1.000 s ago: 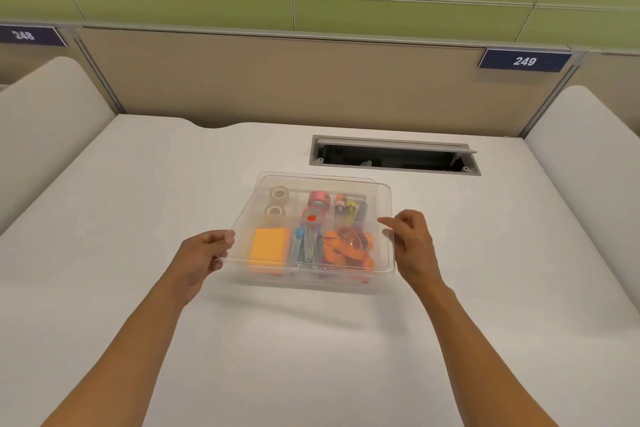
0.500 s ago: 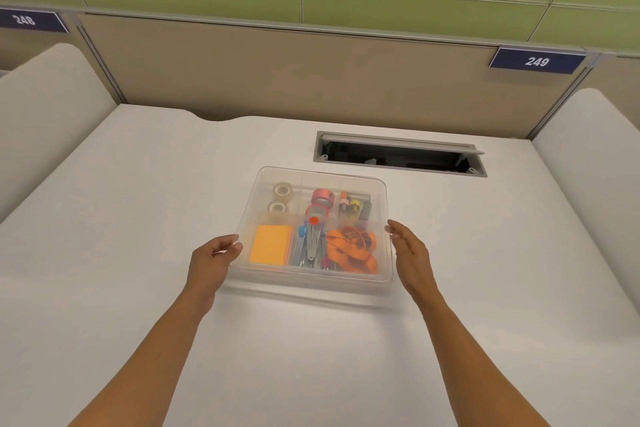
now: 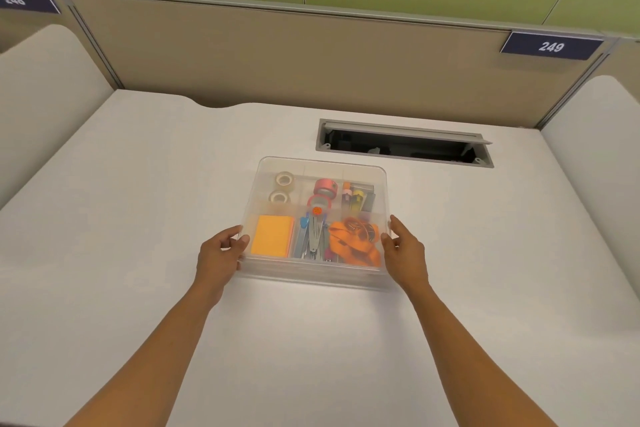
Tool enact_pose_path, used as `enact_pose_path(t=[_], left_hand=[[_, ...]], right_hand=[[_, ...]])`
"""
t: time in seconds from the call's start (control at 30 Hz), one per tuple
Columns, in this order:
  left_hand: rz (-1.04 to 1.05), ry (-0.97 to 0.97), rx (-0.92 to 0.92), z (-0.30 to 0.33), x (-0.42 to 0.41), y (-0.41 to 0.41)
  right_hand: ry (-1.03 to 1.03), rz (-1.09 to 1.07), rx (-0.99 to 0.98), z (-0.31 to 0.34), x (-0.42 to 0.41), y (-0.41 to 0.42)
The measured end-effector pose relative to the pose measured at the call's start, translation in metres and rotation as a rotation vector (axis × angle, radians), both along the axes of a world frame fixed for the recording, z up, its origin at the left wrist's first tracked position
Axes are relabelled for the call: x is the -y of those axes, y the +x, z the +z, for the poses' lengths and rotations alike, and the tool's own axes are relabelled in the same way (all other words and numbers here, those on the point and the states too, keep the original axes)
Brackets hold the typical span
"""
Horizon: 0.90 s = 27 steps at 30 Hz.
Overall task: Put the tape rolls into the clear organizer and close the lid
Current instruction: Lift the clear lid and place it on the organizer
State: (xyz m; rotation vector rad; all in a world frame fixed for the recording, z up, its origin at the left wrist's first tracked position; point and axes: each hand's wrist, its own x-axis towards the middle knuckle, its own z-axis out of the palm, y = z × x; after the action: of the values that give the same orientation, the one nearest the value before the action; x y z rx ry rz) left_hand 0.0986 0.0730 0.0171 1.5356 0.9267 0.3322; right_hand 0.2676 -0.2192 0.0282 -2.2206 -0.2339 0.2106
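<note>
The clear organizer sits on the white desk with its transparent lid lying flat on top. Through the lid, two clear tape rolls show in the back left compartment and two pink tape rolls in the back middle one. My left hand grips the box's front left edge, thumb on the lid. Against the right side rests my right hand, fingers on the wall and thumb at the lid's edge.
Also inside are an orange sticky-note pad, pens and clips, and an orange strap. An open cable slot lies just behind the box. Low white dividers flank the desk, and a tan partition stands at the back.
The lid, held tilted above the box a second ago, has come down flat onto it. Both hands opened briefly and now sit against the box's sides.
</note>
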Motion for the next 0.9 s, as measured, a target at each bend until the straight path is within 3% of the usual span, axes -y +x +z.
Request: enact_pose_path(t=[0.4,0.67,0.9], left_hand=[[0.004,-0.005,-0.007,-0.004,0.004,0.006],[-0.063,0.409,-0.189,0.005,0.003,0.018],[-0.261,0.62,-0.165,0.011,-0.014,0.059]], right_hand=[[0.012,-0.031,-0.017,-0.012,-0.003,0.003],[-0.091,-0.018,0.056,-0.023,-0.004,0.007],[-0.206,0.062,0.196,-0.018,-0.029,0.045]])
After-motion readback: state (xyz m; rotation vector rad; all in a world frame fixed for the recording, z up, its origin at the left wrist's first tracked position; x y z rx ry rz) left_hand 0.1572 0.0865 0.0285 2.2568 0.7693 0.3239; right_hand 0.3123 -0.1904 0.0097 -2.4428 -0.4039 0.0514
